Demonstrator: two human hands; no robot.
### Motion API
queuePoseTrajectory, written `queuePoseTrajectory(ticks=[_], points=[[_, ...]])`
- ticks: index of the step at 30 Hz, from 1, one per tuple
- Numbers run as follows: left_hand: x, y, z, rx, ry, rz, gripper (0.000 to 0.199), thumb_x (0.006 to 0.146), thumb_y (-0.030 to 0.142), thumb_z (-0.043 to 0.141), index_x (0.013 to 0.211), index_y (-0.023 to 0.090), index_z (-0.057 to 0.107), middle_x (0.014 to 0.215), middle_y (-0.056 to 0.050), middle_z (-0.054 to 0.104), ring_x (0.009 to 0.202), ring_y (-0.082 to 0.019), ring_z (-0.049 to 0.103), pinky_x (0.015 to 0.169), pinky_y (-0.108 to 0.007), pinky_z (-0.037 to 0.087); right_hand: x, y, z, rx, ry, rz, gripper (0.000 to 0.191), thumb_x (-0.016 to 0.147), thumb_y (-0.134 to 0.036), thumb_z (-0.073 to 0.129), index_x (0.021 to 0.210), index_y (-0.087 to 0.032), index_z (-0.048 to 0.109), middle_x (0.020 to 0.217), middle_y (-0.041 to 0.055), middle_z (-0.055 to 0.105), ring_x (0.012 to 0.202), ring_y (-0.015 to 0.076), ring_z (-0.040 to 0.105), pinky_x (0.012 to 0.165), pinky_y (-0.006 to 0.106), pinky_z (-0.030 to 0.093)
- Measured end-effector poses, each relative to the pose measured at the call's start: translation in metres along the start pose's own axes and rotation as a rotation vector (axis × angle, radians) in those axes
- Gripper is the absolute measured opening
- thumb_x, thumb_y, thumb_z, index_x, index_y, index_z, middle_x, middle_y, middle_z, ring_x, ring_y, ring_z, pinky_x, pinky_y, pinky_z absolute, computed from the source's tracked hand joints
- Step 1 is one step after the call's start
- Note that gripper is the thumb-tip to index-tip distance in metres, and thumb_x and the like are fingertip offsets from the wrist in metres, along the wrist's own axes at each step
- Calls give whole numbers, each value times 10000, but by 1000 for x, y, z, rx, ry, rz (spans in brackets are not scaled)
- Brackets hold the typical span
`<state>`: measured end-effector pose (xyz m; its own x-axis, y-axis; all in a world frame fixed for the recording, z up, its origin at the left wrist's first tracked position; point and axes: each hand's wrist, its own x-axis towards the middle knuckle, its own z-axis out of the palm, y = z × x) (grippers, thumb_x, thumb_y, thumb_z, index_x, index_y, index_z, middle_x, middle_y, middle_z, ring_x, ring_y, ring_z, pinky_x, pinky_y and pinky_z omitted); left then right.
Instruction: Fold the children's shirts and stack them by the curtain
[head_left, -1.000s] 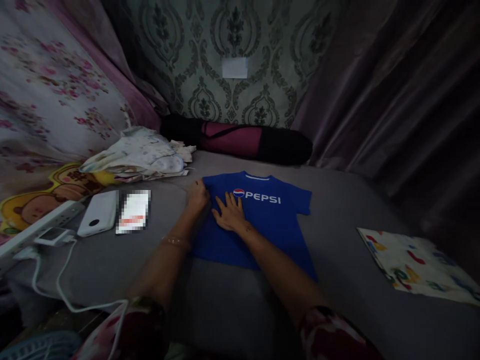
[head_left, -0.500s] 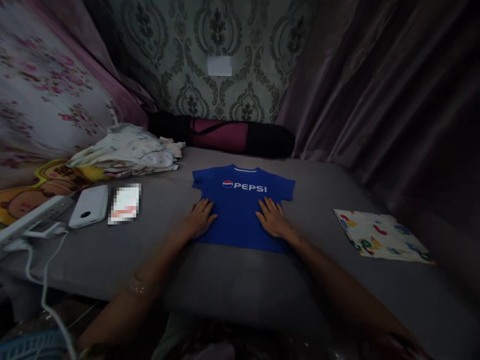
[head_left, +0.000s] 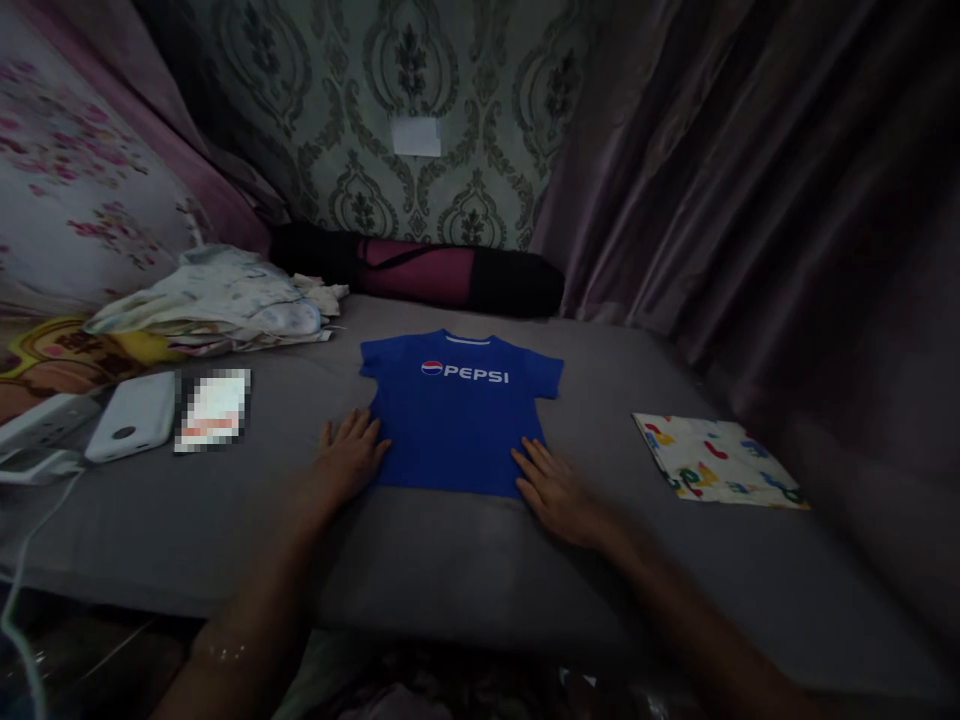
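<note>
A small blue T-shirt (head_left: 457, 430) with a white PEPSI print lies spread flat, its neck away from me and its hem towards me. My left hand (head_left: 351, 458) rests at the shirt's lower left edge, fingers spread, the fingertips touching the cloth. At the lower right edge lies my right hand (head_left: 556, 490), also with fingers stretched out and the tips on the fabric. Neither hand grips anything.
A grey sheet (head_left: 450, 560) covers the bed. A folded patterned cloth (head_left: 720, 460) lies right. Left are a heap of light clothes (head_left: 225, 300), a white power bank (head_left: 135, 415) and a power strip (head_left: 45, 425). A black and maroon roll bag (head_left: 420, 272) lies along the wall.
Both hands have slid down towards me and outwards, from the middle of the shirt to its lower side edges. The view has turned slightly right; the shirt stays flat.
</note>
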<state>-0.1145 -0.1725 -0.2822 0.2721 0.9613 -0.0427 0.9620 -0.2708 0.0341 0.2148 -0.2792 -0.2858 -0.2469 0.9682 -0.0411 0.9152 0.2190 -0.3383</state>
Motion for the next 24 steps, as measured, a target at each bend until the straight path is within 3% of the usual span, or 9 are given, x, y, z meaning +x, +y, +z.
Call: queuePoseTrajectory(ticks=[3, 6, 9, 12, 18, 24], points=[[1, 42, -11, -26, 141, 47, 440, 944, 231, 346, 1334, 114, 511, 1468, -174, 433, 1416, -306, 300, 1125, -577, 231, 3, 8, -10, 153, -42, -53, 543, 940, -460, 430, 1405, -184, 485, 1531, 113, 347, 1418, 241, 303, 1150, 422, 275], [7, 100, -29, -188, 194, 191, 401, 950, 231, 348, 1299, 165, 534, 1414, -135, 509, 1362, -265, 401, 1118, -504, 296, 22, 17, -20, 303, 129, 75, 419, 909, -386, 477, 1258, -196, 611, 1343, 103, 576, 1227, 215, 541, 1038, 369, 417], [25, 158, -46, -356, 124, 427, 344, 940, 231, 396, 1228, 196, 581, 1336, -94, 581, 1247, -210, 522, 1055, -367, 399, 42, 24, -21, 338, 340, 339, 349, 915, -338, 447, 1140, -170, 654, 1101, 101, 694, 982, 194, 655, 865, 307, 493], [60, 202, -54, -445, 46, 527, 319, 937, 233, 414, 1202, 206, 590, 1267, -72, 622, 1184, -187, 562, 995, -300, 435, 48, 30, -18, 305, 342, 488, 304, 898, -311, 474, 1046, -135, 672, 973, 114, 718, 893, 194, 672, 757, 256, 481], [144, 258, -49, -388, -110, 431, 267, 922, 302, 481, 1088, 165, 638, 1192, -121, 640, 1142, -219, 585, 930, -263, 448, 41, 30, -13, 308, 252, 533, 289, 894, -354, 494, 791, -167, 689, 780, 82, 717, 705, 171, 654, 560, 227, 382], [196, 285, -36, -308, -124, 319, 392, 861, 408, 576, 1105, 109, 645, 1293, -206, 558, 1215, -298, 524, 969, -311, 429, 33, 20, -6, 395, 190, 506, 314, 840, -423, 588, 661, -172, 649, 622, 39, 649, 545, 129, 540, 472, 229, 275]])
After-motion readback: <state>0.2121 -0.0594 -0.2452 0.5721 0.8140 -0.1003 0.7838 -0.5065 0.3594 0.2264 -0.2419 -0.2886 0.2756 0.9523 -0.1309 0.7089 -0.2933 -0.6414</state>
